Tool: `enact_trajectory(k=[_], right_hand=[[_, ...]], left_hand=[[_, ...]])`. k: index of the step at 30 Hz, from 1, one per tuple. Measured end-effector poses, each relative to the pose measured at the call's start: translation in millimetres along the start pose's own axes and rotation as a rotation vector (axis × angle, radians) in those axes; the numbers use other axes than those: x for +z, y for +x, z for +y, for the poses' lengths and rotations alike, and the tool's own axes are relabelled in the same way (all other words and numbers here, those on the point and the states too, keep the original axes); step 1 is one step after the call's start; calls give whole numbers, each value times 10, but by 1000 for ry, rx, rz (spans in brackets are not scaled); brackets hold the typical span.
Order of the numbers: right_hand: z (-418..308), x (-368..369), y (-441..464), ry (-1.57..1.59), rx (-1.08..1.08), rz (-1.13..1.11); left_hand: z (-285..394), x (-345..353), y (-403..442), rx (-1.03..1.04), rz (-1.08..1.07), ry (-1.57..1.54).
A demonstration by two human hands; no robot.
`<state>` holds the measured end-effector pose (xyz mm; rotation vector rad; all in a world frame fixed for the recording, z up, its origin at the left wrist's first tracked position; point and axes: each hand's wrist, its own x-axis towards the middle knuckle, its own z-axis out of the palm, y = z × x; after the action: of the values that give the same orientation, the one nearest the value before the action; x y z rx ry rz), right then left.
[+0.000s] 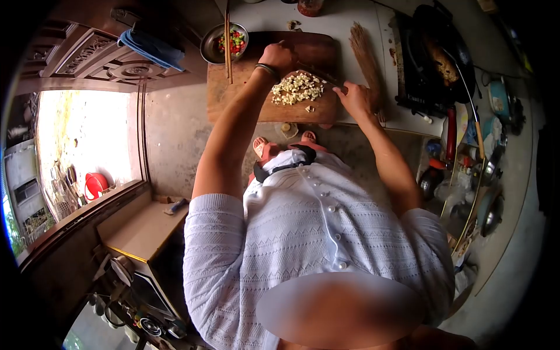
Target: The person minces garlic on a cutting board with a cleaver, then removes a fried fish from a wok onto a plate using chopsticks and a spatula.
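Note:
A wooden cutting board (233, 105) lies on the counter with a heap of finely chopped pale pieces (297, 88), which look like garlic. A dark knife (318, 72) slants over the far side of the heap between my two hands. My left hand (279, 57), with a bracelet at its wrist, is closed round one end of it. At the other end, by the board's right edge, my right hand (356, 98) has its fingers closed on the knife. Which end is the handle, I cannot tell.
A metal bowl (207, 49) of chopped red and green pieces stands at the board's far left, with chopsticks (227, 35) across it. A bundled-twig brush (364, 61) lies right of the board. Further right are a wok (429, 64) holding food and a long-handled utensil (479, 139).

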<state>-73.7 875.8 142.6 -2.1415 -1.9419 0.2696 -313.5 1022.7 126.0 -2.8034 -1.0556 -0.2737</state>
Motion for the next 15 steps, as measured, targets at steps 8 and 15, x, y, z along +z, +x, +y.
enact_trajectory(k=[8, 15], right_hand=[[-451, -155, -170, 120, -95, -161], [-505, -404, 112, -68, -424, -249]], left_hand=[[24, -683, -720, -69, -174, -4], [237, -600, -1230, -185, -127, -57]])
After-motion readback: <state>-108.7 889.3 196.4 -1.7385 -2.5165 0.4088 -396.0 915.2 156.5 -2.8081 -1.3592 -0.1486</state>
